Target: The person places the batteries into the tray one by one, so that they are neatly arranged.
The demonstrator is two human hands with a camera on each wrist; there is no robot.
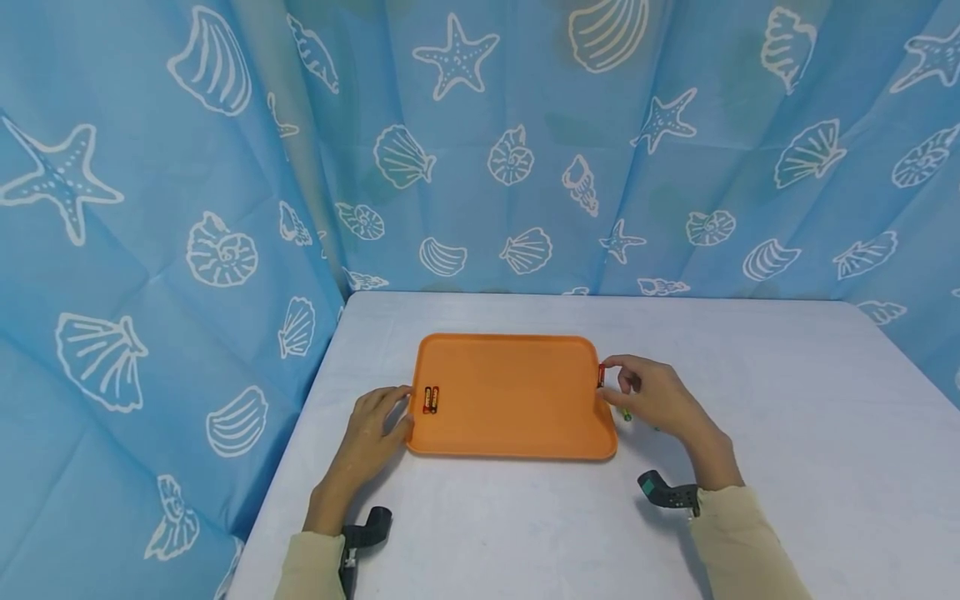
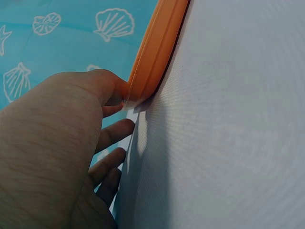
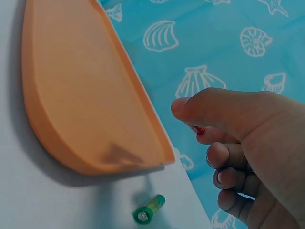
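An orange tray (image 1: 517, 400) lies on the white table. Two red-and-black batteries (image 1: 431, 400) lie side by side in it, near its left rim. My left hand (image 1: 372, 433) touches that rim with thumb and index finger; the left wrist view shows the thumb against the tray edge (image 2: 155, 52) and the other fingers loosely spread. Beside the right rim, my right hand (image 1: 656, 396) pinches another red-and-black battery (image 1: 601, 375) between thumb and index finger. Only a red end of this battery (image 3: 200, 130) shows in the right wrist view; the thumb hides most of it.
A green battery (image 3: 149, 210) lies on the table just outside the tray's right side, and a second small green thing (image 1: 657, 428) is mostly hidden under my right hand. A blue shell-print curtain (image 1: 480, 208) hangs behind the table (image 1: 787, 375) and along its left.
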